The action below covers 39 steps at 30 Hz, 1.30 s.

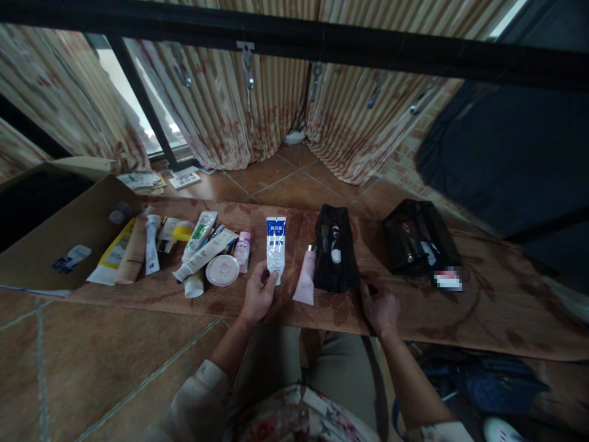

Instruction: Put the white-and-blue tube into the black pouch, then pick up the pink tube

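My left hand (258,296) pinches the bottom end of a blue and white squeeze tube (276,242), which points away from me. Just right of it lies a pink tube (306,276) with a metallic cap. Beside that is a black mesh pouch (326,270) with small items showing through its side. My right hand (381,307) is at the pouch's near right corner, fingers curled against it; the fingertips are partly hidden. To the left is a group of tubes, with a white tube (207,255), a round lidded jar (223,271) and a small pink bottle (242,250).
An open cardboard box (92,236) stands at the left end of the bench cloth (497,301). Further right is a second black mesh bag (399,245). A dark horizontal bar (294,38) crosses above. Curtains (221,110) hang behind, and a blue bag (501,383) lies below right.
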### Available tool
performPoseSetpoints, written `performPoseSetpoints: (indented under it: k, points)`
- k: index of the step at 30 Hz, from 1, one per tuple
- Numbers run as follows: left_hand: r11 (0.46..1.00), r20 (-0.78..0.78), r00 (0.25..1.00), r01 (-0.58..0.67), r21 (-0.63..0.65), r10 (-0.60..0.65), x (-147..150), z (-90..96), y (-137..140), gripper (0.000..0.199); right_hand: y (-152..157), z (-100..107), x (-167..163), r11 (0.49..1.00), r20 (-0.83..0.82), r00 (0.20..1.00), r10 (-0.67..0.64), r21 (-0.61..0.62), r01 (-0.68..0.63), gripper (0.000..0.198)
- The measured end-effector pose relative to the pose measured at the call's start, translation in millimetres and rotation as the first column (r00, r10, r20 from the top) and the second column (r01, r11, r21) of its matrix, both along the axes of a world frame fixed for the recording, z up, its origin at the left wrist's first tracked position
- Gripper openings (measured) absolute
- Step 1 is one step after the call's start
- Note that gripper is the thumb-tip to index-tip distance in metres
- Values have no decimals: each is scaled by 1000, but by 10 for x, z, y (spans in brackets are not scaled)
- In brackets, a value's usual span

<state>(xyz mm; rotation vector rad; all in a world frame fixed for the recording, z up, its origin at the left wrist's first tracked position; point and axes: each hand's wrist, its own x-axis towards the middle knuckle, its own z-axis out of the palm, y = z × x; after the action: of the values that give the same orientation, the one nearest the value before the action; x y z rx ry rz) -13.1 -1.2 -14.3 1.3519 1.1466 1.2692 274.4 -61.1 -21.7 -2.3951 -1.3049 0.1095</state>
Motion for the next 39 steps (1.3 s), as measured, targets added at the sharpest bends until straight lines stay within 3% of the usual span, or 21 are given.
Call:
performPoseSetpoints:
  k: [39]
  points:
    - [998,25,999,21,-55,-20,-5,5,-4,25,0,28,-15,1000,-10,1000,-2,-29,2,41]
